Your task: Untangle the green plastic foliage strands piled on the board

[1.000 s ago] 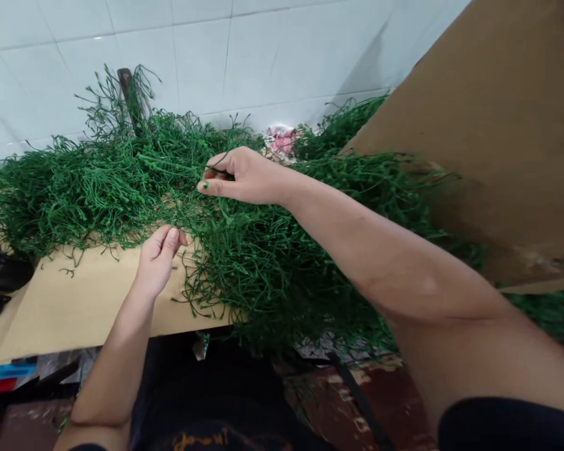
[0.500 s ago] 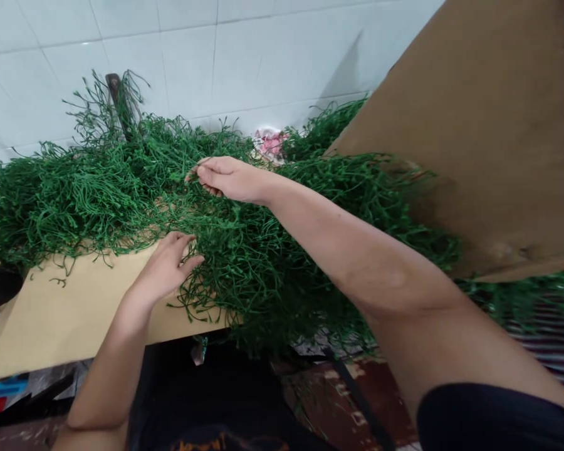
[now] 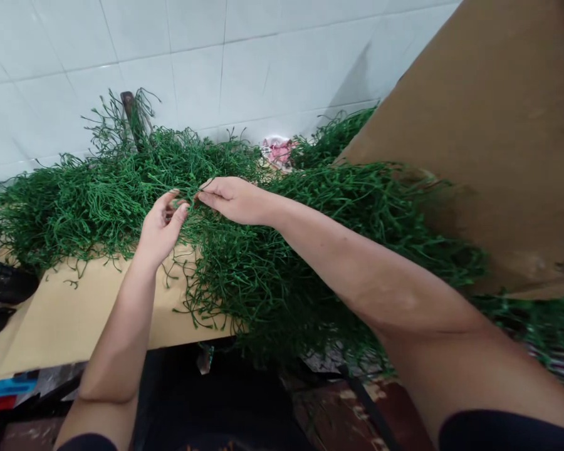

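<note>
Thin green artificial plant stems with small budded tips lie in a thick tangled heap. Over the middle of it, my right hand has thumb and forefinger pinched on a green stem. My left hand is just left of it, palm turned inward. Its thumb and forefinger are apart and the other fingers curl beneath, with green strands near the tips. I cannot make out a firm hold there. Another mass of stems spreads behind and left of my hands.
Under the stems is a tan board. A large brown cardboard sheet leans at the right. A dark upright bar stands near the tiled wall. A pink and white item sits at the back, a black object at left.
My left hand has risen from the board's edge towards my right hand, and the two are now close together. My right hand keeps its pinch. The view has shifted slightly.
</note>
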`<state>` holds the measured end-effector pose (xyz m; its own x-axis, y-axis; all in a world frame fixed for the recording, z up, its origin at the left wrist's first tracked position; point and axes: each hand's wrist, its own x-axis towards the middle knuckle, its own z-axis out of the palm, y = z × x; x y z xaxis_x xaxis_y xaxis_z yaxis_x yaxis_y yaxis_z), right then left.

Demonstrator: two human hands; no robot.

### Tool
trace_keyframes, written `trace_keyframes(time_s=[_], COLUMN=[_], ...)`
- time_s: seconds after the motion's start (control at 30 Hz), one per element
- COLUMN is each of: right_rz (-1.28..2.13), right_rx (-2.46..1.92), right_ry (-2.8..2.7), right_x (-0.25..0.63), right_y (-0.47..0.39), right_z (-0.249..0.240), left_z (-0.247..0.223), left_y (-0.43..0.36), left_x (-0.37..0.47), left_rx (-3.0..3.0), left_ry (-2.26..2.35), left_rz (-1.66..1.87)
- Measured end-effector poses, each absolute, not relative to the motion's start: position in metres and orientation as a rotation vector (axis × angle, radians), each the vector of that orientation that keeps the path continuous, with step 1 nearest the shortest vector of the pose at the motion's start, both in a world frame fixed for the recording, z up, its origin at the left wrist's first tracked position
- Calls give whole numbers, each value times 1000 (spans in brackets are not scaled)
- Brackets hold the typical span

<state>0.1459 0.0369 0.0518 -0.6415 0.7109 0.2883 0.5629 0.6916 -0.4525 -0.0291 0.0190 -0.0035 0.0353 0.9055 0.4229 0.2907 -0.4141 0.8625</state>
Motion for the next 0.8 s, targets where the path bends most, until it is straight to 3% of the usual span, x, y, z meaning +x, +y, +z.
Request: trace_keyframes(time_s=[0.5, 0.8], right_rz=[-23, -225], right_rx=[-1249, -1474], right_ry=[-2341, -2324], right_x=[149, 151], right_y=[45, 82], right_z=[44, 44], left_z=[1, -2], left_y=[2, -27], left_x=[-23, -8], left_rx=[1883, 2418], left_ry=[1123, 966], left_rz=[1453, 1634])
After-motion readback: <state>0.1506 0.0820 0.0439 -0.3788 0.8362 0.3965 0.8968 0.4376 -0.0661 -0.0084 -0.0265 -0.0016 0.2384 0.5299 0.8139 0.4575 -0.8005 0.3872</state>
